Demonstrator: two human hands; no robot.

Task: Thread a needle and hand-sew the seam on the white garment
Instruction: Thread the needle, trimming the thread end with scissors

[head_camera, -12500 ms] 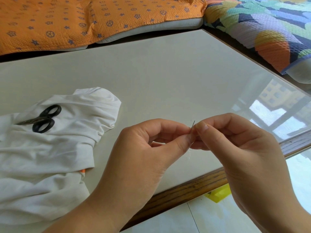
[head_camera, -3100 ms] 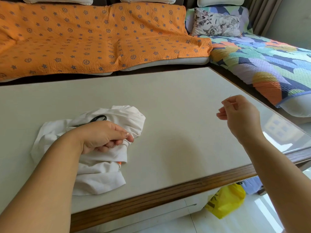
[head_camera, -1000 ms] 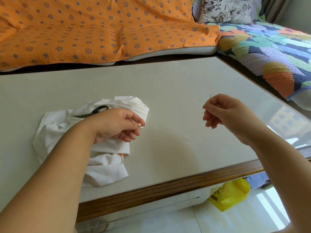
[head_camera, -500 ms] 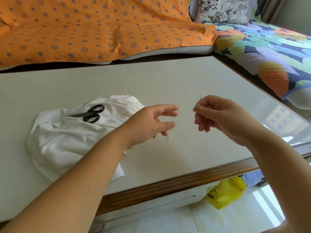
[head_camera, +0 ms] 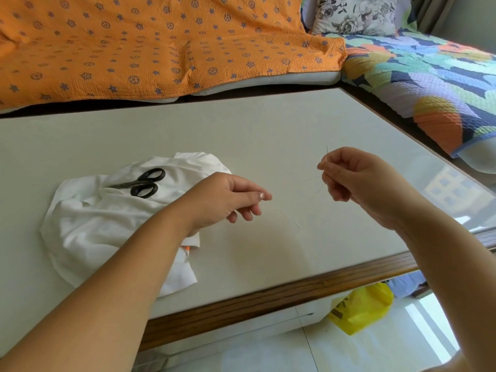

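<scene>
The crumpled white garment [head_camera: 107,224] lies on the left of the table, with black scissors [head_camera: 142,182] resting on top of it. My right hand [head_camera: 357,181] hovers above the table at the right and pinches a thin needle [head_camera: 327,150] whose tip points up. A fine white thread [head_camera: 288,218] hangs from that hand and curves across the tabletop toward my left hand [head_camera: 230,198]. My left hand sits just right of the garment, thumb and forefinger pinched together at the thread's near end.
The pale tabletop [head_camera: 241,135] has a wooden front edge [head_camera: 268,294]. A sofa with an orange cover [head_camera: 161,44] runs behind it and a colourful quilt [head_camera: 429,84] lies at the right. On the floor below sits a yellow bag [head_camera: 359,307].
My left hand left the garment and reached right with fingers spread; now its thumb and forefinger have closed at the thread. My right hand has stayed almost in place with the needle.
</scene>
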